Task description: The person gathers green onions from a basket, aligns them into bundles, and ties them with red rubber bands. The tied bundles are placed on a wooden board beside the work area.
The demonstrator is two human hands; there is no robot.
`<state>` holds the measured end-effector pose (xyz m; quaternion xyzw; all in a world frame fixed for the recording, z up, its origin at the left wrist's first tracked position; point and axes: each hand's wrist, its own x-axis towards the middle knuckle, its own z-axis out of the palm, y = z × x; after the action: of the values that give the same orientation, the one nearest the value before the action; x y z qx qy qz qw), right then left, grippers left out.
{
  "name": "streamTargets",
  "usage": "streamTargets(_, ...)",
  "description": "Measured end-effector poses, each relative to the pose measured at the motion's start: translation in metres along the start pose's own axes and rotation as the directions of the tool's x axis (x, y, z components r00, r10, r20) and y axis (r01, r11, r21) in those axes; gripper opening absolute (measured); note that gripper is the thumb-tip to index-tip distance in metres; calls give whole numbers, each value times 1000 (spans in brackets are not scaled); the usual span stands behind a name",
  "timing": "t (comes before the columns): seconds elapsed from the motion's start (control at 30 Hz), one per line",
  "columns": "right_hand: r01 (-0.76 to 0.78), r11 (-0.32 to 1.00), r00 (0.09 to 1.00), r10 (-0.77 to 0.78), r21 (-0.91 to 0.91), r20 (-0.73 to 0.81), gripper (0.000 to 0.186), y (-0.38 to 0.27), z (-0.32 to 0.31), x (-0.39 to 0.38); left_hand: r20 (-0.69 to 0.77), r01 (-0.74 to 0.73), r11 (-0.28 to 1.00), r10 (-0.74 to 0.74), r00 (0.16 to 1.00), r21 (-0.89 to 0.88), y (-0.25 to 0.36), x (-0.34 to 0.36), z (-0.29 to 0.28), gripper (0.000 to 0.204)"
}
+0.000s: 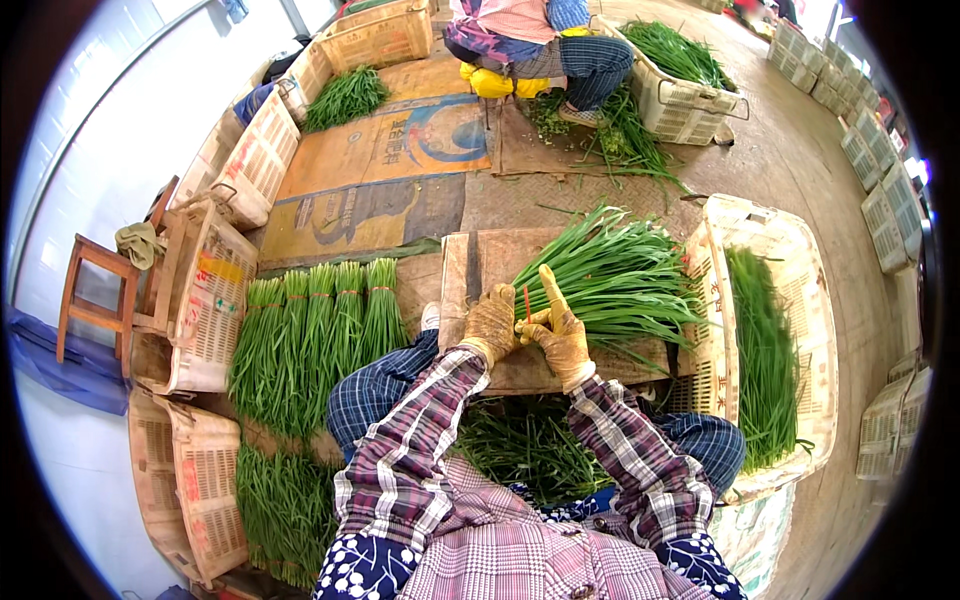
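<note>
A bunch of garlic chives [625,275] lies across the board-topped bench [500,250] in front of me, its leaves fanning to the right. My left hand [491,322], in a stained yellowish glove, is closed around the stem end. At the stems a thin red rubber band [527,296] shows. My right hand [560,335], gloved alike, has its index finger stretched upward along the band while the thumb and other fingers are pinched by it. The fingertips' exact hold on the band is partly hidden.
Tied chive bunches [320,330] lie in rows at left, beside plastic crates [205,310]. A crate [715,330] with loose chives stands close on my right. More loose chives [520,440] are below the bench. Another person [540,50] sits ahead near a chive-filled crate [690,115]. A wooden chair [98,300] is far left.
</note>
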<state>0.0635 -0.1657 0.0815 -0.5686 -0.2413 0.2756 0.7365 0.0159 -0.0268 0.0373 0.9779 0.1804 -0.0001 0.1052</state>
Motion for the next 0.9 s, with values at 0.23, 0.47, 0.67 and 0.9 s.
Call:
streamTargets(0.23, -87, 976, 975, 124, -198, 184, 2, 13, 1, -20, 6, 48, 999, -48, 999, 20, -7, 6, 10, 80)
streamTargets(0.47, 470, 428, 872, -90, -772, 481, 7, 9, -31, -43, 17, 31, 999, -31, 999, -34, 2, 6, 1, 87)
streamTargets(0.67, 605, 508, 793, -456, -613, 405, 10, 10, 15, 53, 87, -39, 981, 23, 996, 188, -10, 5, 42, 50)
streamTargets(0.9, 223, 897, 974, -218, -381, 57, 24, 77, 9, 86, -126, 38, 982, -62, 990, -185, 10, -16, 2, 93)
